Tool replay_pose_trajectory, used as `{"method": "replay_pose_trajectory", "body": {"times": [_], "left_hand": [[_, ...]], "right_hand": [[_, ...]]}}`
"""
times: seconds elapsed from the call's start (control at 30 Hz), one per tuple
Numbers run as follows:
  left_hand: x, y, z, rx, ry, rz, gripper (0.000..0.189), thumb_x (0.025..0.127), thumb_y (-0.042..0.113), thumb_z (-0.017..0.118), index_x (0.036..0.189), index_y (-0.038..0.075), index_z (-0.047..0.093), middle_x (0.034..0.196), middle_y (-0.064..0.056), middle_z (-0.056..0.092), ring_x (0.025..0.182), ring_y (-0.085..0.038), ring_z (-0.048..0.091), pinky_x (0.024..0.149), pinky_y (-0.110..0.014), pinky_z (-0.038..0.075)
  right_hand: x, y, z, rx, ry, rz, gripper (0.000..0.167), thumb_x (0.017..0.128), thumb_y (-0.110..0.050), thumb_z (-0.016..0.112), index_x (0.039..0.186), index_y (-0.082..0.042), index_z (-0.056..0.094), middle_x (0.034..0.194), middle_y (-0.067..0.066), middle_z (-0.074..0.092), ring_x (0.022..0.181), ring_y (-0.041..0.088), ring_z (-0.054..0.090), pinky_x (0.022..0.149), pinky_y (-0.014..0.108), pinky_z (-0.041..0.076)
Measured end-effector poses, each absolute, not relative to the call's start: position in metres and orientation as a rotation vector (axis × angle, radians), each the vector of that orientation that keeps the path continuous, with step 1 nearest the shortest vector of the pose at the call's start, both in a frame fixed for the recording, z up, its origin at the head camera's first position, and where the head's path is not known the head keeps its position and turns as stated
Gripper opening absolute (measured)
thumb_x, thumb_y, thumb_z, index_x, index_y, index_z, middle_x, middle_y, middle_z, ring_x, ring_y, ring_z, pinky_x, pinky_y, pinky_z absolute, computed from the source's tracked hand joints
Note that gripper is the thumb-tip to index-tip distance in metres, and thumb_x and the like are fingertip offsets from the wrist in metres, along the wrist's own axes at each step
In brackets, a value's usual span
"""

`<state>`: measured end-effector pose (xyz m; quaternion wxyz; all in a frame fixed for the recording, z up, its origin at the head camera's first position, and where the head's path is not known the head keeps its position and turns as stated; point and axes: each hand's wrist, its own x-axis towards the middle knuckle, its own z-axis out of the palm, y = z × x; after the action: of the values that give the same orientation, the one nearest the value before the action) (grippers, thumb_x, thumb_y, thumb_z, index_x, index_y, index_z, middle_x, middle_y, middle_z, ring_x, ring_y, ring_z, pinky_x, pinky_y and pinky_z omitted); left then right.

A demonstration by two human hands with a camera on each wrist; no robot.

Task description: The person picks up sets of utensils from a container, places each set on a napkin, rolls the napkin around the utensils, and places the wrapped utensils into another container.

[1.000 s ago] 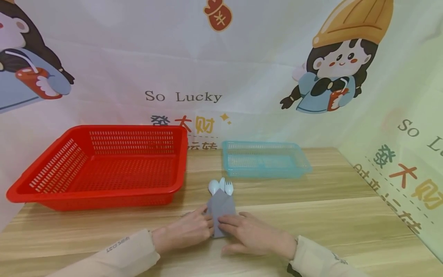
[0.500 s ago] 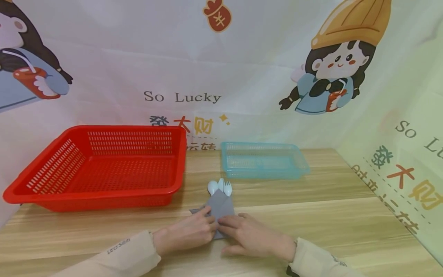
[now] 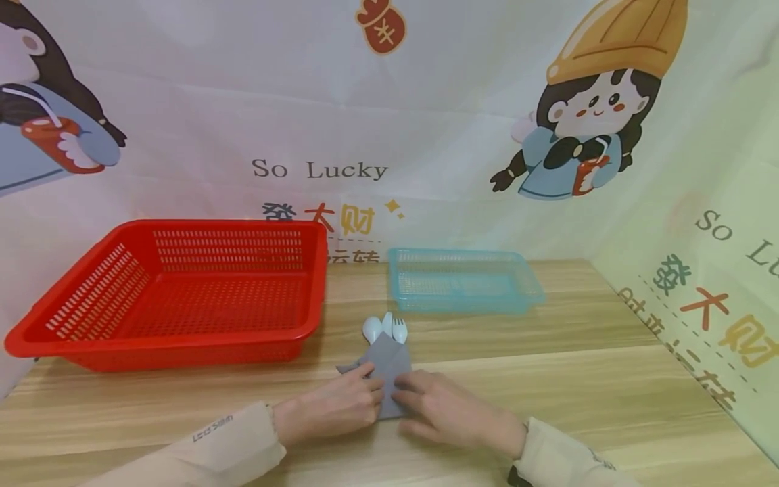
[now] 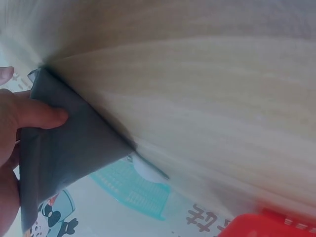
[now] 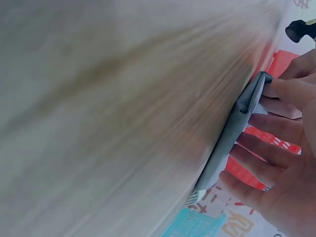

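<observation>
A folded grey napkin lies on the table, wrapped over the lower part of some cutlery. Out of its far end stick the white heads of a spoon, a knife and a fork; their handles are hidden. My left hand grips the napkin's left side, where a loose flap juts out past the index finger. In the left wrist view a fingertip presses on the grey layer. Along the napkin's right edge, my right hand touches it with mostly straight, spread fingers.
A large red plastic basket stands at the back left. At the back, right of centre, is a small light-blue basket. Both rest on the wood-grain table, in front of a printed cloth backdrop.
My right hand has slid slightly to the right, uncovering more of the napkin. A left flap has come up beside my left index finger. The cutlery has barely shifted.
</observation>
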<state>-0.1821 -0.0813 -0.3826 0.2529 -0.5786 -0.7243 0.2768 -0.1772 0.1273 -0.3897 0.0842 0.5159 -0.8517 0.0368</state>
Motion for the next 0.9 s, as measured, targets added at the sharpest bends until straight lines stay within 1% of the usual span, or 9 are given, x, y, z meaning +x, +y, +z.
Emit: {"method": "replay_pose_trajectory", "body": {"times": [0.2,0.37,0.5,0.6,0.67,0.73,0.8,0.87,0.9], "left_hand": [[-0.182,-0.077,-0.381,-1.589,-1.979,0.751,0.008,0.079,0.026,0.061,0.079,0.03,0.068,0.086,0.011,0.059,0.084,-0.007,0.048,0.076,-0.028,0.036],[-0.182,-0.073,-0.381,-1.596,-1.921,0.741,0.011,0.079,0.022,0.061,0.078,0.03,0.069,0.085,0.009,0.057,0.088,-0.009,0.047,0.085,-0.038,0.038],[-0.181,-0.069,-0.383,-1.575,-1.869,0.805,0.014,0.08,0.021,0.059,0.079,0.03,0.069,0.084,0.01,0.059,0.093,-0.011,0.047,0.094,-0.049,0.032],[-0.182,-0.068,-0.384,-1.561,-1.839,0.817,0.014,0.08,0.022,0.057,0.079,0.03,0.069,0.083,0.012,0.059,0.094,-0.011,0.046,0.097,-0.054,0.028],[-0.182,-0.067,-0.385,-1.546,-1.818,0.818,0.015,0.08,0.021,0.056,0.081,0.029,0.068,0.083,0.012,0.06,0.093,-0.011,0.046,0.098,-0.055,0.026],[-0.183,-0.066,-0.385,-1.536,-1.803,0.795,0.016,0.08,0.02,0.055,0.085,0.028,0.067,0.084,0.012,0.061,0.093,-0.011,0.046,0.097,-0.055,0.027],[-0.185,-0.066,-0.385,-1.523,-1.81,0.742,0.015,0.08,0.018,0.055,0.089,0.025,0.064,0.087,0.01,0.061,0.095,-0.012,0.047,0.097,-0.054,0.027],[-0.188,-0.066,-0.384,-1.501,-1.846,0.625,0.014,0.08,0.015,0.056,0.092,0.02,0.06,0.091,0.006,0.06,0.097,-0.014,0.048,0.097,-0.054,0.028],[-0.189,-0.066,-0.385,-1.492,-1.882,0.539,0.017,0.078,0.013,0.058,0.094,0.018,0.058,0.094,0.004,0.059,0.1,-0.016,0.048,0.096,-0.055,0.028]], "right_hand": [[-0.18,0.127,-0.391,1.566,-2.499,0.15,0.033,0.086,-0.024,0.055,0.11,-0.002,0.06,0.112,0.011,0.056,0.102,0.02,0.055,0.086,0.03,0.045],[-0.183,0.127,-0.391,1.554,-2.54,0.27,0.027,0.085,-0.018,0.056,0.107,-0.003,0.061,0.11,0.01,0.056,0.102,0.019,0.055,0.088,0.028,0.044],[-0.184,0.126,-0.389,1.439,-2.649,0.505,0.019,0.085,-0.011,0.054,0.098,-0.002,0.064,0.1,0.007,0.058,0.09,0.014,0.057,0.081,0.022,0.046],[-0.187,0.125,-0.388,1.364,-2.743,0.753,0.014,0.086,-0.006,0.053,0.093,-0.001,0.064,0.087,0.003,0.058,0.076,0.005,0.053,0.069,0.017,0.046],[-0.189,0.125,-0.389,1.345,-2.781,0.894,0.014,0.085,-0.003,0.053,0.093,-0.001,0.064,0.083,0.001,0.059,0.071,0.002,0.051,0.065,0.016,0.045],[-0.191,0.125,-0.389,1.336,-2.817,0.986,0.014,0.085,-0.002,0.053,0.093,-0.001,0.064,0.083,0.002,0.06,0.07,0.001,0.05,0.065,0.016,0.045],[-0.193,0.126,-0.389,1.335,-2.834,1.04,0.015,0.085,-0.001,0.053,0.095,-0.001,0.064,0.087,0.004,0.062,0.074,0.003,0.053,0.067,0.017,0.046],[-0.194,0.126,-0.389,1.332,-2.848,1.08,0.016,0.084,-0.002,0.054,0.097,-0.001,0.063,0.093,0.006,0.063,0.08,0.006,0.056,0.07,0.018,0.046],[-0.194,0.126,-0.388,1.321,-2.866,1.11,0.016,0.085,-0.003,0.054,0.098,-0.001,0.062,0.092,0.006,0.063,0.078,0.006,0.056,0.069,0.018,0.047]]}}
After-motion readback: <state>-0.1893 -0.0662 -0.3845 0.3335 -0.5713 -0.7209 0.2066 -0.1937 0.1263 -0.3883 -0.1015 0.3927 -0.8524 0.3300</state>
